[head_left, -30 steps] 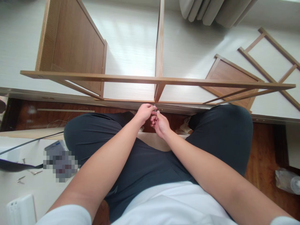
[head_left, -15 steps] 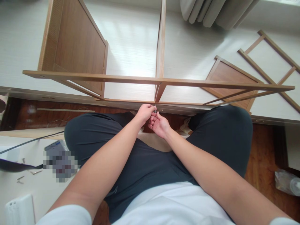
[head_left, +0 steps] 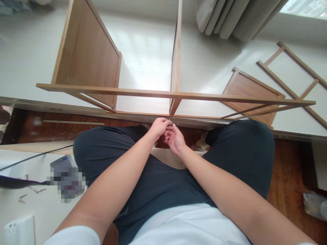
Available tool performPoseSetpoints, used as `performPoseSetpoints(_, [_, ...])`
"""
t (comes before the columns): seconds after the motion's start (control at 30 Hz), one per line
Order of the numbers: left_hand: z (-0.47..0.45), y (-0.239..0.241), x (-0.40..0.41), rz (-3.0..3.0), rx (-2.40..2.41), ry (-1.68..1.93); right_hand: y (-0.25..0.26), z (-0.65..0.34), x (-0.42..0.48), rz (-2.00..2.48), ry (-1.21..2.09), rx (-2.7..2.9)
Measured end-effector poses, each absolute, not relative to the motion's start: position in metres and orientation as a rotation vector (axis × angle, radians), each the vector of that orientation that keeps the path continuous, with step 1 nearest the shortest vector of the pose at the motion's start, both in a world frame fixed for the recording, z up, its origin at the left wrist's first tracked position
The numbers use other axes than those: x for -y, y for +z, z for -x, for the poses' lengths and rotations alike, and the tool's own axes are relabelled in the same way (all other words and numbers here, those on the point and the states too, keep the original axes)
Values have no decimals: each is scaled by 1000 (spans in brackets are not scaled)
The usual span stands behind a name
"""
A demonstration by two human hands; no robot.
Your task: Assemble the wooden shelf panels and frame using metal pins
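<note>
Below the lower rail of a standing wooden frame [head_left: 143, 91], my left hand [head_left: 160, 127] pinches a thin silvery screw [head_left: 170, 122] held upright between thumb and fingertips. My right hand [head_left: 175, 140] is close beside it, palm turned up and fingers curled, its fingertips near the screw's lower end. Whether those fingers grip the screw too is too small to tell. An upright middle board [head_left: 176, 51] meets the frame just beyond my hands. A wooden panel [head_left: 89, 58] stands attached at the frame's left side.
On the left, a white surface [head_left: 46, 217] bears several loose screws [head_left: 41, 191], a phone [head_left: 61, 163], a dark strap [head_left: 22, 182] and a white box-like device [head_left: 19, 231]. Another panel [head_left: 252, 90] and a ladder-like frame [head_left: 304, 75] lie at right. A plastic bag [head_left: 315, 204] is on the floor.
The view has shifted slightly, so the frame and my hands appear a little lower. Both hands stay together at the screw, with barely any movement of the fingers.
</note>
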State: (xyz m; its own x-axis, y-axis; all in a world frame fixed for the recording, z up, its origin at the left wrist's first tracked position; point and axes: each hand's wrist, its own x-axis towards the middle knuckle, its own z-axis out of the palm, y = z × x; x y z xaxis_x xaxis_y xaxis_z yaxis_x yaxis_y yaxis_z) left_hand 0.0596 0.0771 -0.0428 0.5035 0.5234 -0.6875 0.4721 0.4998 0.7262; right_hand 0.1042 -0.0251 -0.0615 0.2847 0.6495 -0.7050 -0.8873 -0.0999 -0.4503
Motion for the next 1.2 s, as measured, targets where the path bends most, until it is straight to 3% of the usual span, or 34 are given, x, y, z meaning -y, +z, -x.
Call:
performPoseSetpoints(0.57, [-57,-53,-81,-1151,-1064,57,-75,-97,27,1381,1051,37])
performPoseSetpoints(1.2, [-58,-59,-83,-1113,-1092,91,-76,-96,30,1407,1042,59])
